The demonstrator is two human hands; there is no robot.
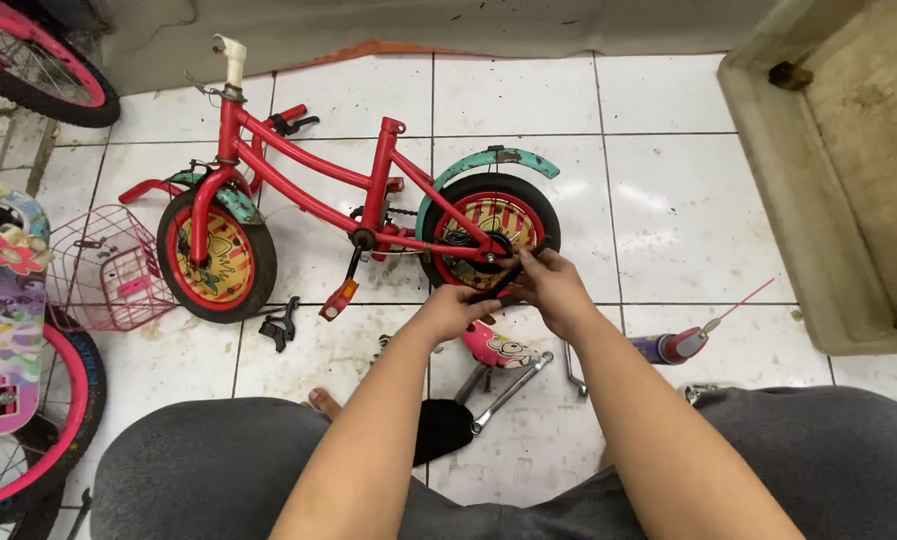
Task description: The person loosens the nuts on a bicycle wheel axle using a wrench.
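Note:
A small red child's bicycle [298, 165] lies on its side on the white tiled floor, its saddle and handlebar grips absent. Its rear wheel [488, 235] has a black tyre, a red and yellow disc and a teal mudguard. My right hand [553, 290] pinches something dark at the rear axle; I cannot tell what it is. My left hand [458, 308] is closed just below the wheel hub, beside the right hand, touching the same spot. A pink chain guard piece [498, 350] lies under my hands.
A wrench [508, 390] and other metal tools lie near my knees. A spray can [673, 345] with a red straw rests at right. A pink wire basket [103, 270], another pink-rimmed bicycle wheel [38, 420] and a concrete basin [838, 180] surround the spot.

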